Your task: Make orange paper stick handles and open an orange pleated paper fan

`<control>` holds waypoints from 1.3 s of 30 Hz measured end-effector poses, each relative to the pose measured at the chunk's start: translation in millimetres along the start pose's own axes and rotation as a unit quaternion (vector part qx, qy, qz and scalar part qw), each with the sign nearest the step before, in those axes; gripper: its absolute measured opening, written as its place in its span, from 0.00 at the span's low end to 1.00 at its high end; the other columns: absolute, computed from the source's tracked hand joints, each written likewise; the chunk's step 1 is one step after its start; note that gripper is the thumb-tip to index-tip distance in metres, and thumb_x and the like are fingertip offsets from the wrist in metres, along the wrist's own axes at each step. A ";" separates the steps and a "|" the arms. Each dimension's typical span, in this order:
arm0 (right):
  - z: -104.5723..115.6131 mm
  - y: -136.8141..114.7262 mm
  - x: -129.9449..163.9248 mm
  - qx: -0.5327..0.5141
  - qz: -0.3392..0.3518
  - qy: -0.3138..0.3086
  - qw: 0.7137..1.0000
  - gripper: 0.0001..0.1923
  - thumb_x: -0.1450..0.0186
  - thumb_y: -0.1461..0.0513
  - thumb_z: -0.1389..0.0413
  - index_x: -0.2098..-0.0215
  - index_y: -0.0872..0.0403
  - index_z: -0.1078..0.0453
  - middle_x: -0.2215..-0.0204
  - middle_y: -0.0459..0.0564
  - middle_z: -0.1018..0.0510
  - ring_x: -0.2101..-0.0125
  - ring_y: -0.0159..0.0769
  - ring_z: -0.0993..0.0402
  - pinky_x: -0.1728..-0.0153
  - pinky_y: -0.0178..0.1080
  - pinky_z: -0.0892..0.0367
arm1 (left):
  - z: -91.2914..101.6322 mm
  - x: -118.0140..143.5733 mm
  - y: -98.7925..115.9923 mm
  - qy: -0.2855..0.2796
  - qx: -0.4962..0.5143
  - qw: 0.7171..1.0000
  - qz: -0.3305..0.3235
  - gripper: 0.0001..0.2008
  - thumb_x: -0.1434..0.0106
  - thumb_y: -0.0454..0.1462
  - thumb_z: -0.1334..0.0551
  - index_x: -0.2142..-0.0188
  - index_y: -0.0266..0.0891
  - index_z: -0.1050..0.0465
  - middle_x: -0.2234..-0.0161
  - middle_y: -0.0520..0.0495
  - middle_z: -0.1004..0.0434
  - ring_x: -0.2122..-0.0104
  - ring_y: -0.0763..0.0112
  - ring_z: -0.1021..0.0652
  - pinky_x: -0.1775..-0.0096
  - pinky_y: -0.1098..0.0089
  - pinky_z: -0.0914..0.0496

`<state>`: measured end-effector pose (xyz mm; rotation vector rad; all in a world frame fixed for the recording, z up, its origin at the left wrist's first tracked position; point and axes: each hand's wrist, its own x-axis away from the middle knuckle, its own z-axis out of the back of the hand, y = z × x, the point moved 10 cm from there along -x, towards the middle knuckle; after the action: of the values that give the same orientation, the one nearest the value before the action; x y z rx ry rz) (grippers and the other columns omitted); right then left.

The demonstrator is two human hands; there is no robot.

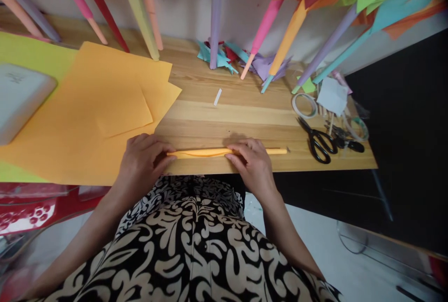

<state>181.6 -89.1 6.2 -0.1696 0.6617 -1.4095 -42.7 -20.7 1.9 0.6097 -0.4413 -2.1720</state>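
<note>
A narrow orange paper roll point(203, 152) lies along the front edge of the wooden table, with a loose paper edge bulging between my hands. My left hand point(143, 157) pinches its left end between thumb and fingers. Further along, my right hand point(252, 159) pinches the roll past its middle, and the right end sticks out beyond my fingers. Large orange paper sheets point(87, 101) lie just left of my left hand. A small white strip point(217, 97) rests on the table behind the roll.
Black scissors point(320, 145), a tape roll point(304, 105) and a pale paper pad point(332, 95) sit at the right. A white box-like object point(23, 99) weighs on the sheets at left. Coloured paper tubes point(216, 17) lean along the wall, with paper scraps point(268, 66) beneath.
</note>
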 end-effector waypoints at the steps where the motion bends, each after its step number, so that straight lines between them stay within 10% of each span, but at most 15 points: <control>1: 0.2 -1.9 -0.7 0.008 0.010 -0.004 1.000 0.05 0.30 0.61 0.40 0.56 0.50 0.24 0.62 0.51 0.22 0.60 0.45 0.27 0.59 0.48 0.29 | 0.5 0.1 1.8 0.002 -0.004 1.000 -0.009 0.09 0.30 0.42 0.40 0.64 0.43 0.25 0.64 0.46 0.19 0.64 0.60 0.24 0.57 0.57 0.34; 39: -2.5 3.6 -5.1 -0.055 0.004 0.012 0.998 0.05 0.30 0.63 0.43 0.60 0.49 0.24 0.65 0.49 0.23 0.61 0.43 0.27 0.59 0.47 0.31 | 7.1 -9.1 3.8 0.036 -0.056 0.995 0.070 0.11 0.35 0.36 0.40 0.75 0.43 0.28 0.77 0.52 0.25 0.71 0.65 0.29 0.60 0.60 0.38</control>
<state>183.2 -82.9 4.0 -0.2378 0.7592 -1.3694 -39.2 -15.0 12.1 0.5764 -0.3129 -2.0204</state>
